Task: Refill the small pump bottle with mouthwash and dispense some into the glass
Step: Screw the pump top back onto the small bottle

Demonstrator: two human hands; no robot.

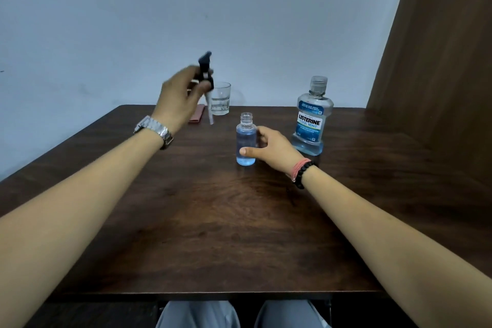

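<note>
The small pump bottle (246, 138) stands upright and uncapped on the dark wooden table (207, 221), mostly full of blue liquid. My right hand (269, 148) curls around it, thumb low across its front; the fingers behind it are hidden. Up and to the left, my left hand (181, 98) pinches the black pump head (205, 66), which is blurred, its dip tube (210, 110) hanging down. Just beyond that hand sits the glass (220, 98), partly covered. The mouthwash bottle (311, 117) stands capped just right of my right hand. I see open tabletop nearer me.
</note>
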